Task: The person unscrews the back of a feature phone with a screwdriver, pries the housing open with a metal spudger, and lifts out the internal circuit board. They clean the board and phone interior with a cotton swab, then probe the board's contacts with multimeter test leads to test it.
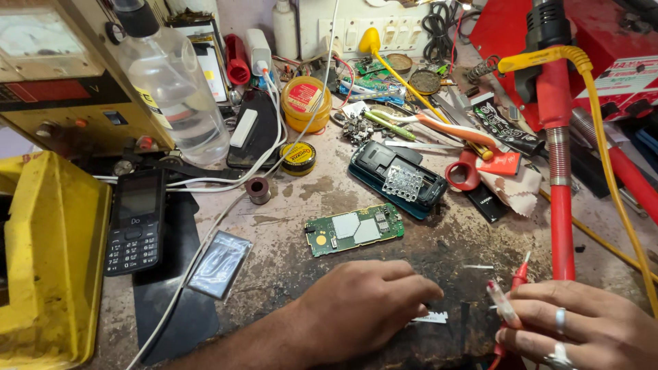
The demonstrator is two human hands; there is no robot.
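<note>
The right hand [582,325], wearing two rings, pinches a red-tipped probe [504,306] between thumb and fingers. The left hand [363,308] lies curled on the workbench [288,267], fingertips pressing a small white strip [430,317]. A green circuit board [354,229] lies just beyond, near an opened phone shell [397,179].

We look down from our own head, close over the workbench [288,226], facing forward and steeply downward. The green circuit board [354,229] sits just left of centre; our hands enter the bottom edge, nearer us than it.
</note>
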